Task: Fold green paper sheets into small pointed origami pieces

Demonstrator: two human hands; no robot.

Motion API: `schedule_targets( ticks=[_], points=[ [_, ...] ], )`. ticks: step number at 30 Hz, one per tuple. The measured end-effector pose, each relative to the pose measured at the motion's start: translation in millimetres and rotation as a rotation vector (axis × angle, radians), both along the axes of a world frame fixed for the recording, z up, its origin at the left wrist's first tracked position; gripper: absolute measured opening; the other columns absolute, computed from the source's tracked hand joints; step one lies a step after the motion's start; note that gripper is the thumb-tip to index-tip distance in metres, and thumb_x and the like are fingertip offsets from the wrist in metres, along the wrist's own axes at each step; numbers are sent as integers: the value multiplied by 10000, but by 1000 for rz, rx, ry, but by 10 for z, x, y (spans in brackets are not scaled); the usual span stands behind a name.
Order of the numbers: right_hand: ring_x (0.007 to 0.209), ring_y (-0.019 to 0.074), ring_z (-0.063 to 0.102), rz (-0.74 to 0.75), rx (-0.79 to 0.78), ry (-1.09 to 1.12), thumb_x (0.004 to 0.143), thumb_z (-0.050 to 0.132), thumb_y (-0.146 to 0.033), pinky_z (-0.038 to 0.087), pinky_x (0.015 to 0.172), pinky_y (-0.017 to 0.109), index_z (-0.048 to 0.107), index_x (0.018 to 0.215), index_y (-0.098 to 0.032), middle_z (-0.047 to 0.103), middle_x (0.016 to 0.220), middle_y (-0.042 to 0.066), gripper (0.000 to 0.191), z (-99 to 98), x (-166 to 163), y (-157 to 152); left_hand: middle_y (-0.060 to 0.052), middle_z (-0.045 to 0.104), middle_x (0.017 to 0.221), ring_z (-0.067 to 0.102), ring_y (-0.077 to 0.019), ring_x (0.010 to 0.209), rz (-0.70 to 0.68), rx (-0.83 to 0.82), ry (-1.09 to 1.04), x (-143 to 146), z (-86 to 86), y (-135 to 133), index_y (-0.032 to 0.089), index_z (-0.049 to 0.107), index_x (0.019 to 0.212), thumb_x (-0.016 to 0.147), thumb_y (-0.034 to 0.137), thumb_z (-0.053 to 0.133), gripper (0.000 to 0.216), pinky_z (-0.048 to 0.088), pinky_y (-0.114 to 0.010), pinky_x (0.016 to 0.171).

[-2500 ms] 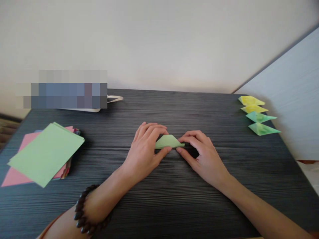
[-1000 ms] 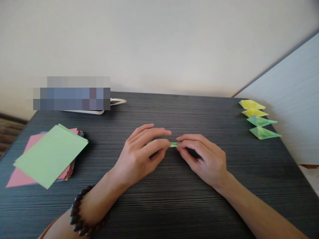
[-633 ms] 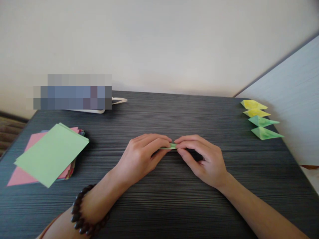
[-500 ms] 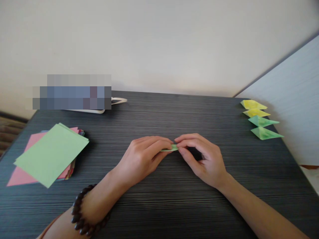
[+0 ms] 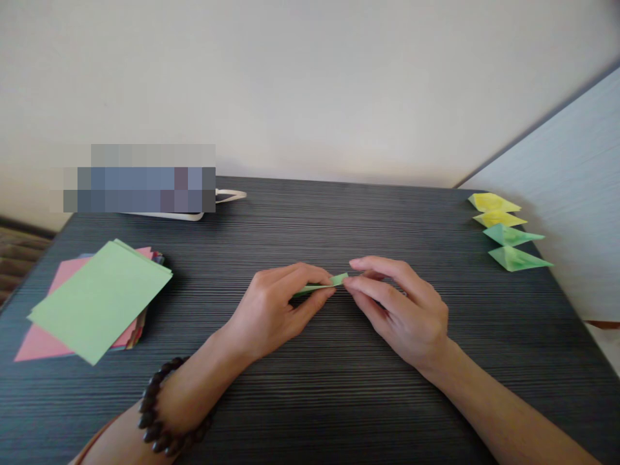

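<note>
A small folded piece of green paper (image 5: 338,279) is held above the dark table, at the middle of the view. My left hand (image 5: 283,303) pinches it between thumb and fingers, which cover much of it. At the paper's right end, the thumb and index fingertip of my right hand (image 5: 404,310) close on the tip. Another finger of that hand is lifted away from the paper. How the paper is folded inside my left hand is hidden.
On the left lies a stack of coloured paper (image 5: 101,303), green sheets on top of pink. Folded yellow paper shapes (image 5: 494,203) and green ones (image 5: 518,258) line the table's right side. A blurred-out device (image 5: 159,216) with a white cable (image 5: 232,194) stands at the back left.
The right end of the green paper has tipped upward and more of it shows. My right hand has shifted slightly right, its fingers spreading a little. My left hand has barely moved.
</note>
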State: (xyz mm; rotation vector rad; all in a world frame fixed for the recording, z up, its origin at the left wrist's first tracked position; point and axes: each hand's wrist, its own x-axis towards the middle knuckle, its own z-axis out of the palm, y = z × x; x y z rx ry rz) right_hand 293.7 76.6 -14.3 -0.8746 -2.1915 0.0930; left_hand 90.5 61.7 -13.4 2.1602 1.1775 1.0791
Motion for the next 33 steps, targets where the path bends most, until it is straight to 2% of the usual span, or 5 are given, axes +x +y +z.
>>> schedule_targets(
  ticks=[3,9,17,26,33],
  points=[
    [797,92,627,-1,3,-6,765,682,-90,514,754,239,657,947,-193,655,1082,42,210,4,-11,-7,-5,705,902,662,-103,820,-8,26,12,-4,-7,0,169,622,925,835,144,622,93,519,-207,764],
    [845,122,642,16,-32,-7,790,667,-112,521,763,257,637,907,-152,663,1062,66,127,15,-40,-25,-8,718,937,670,-118,876,-16,188,122,-29,-20,-13,169,625,953,832,135,627,126,521,-231,803],
    [888,155,636,39,-84,-46,828,612,-94,526,787,304,609,938,-134,656,1012,86,117,32,-64,-19,-34,711,1018,666,-143,904,-55,315,234,-46,2,-8,147,619,998,812,66,619,202,517,-271,773],
    [868,139,647,55,-225,84,848,586,-135,534,821,309,594,884,-189,624,1079,63,66,18,-59,-8,-8,722,944,675,-123,843,-23,223,166,-24,1,-19,169,623,957,821,126,624,142,523,-245,770],
    [972,172,622,113,-199,55,852,572,-121,535,835,328,589,955,-191,625,1063,71,126,16,-43,-6,-7,723,930,680,-122,842,-6,171,60,29,47,-8,186,653,917,803,117,630,135,537,-223,763]
  ],
)
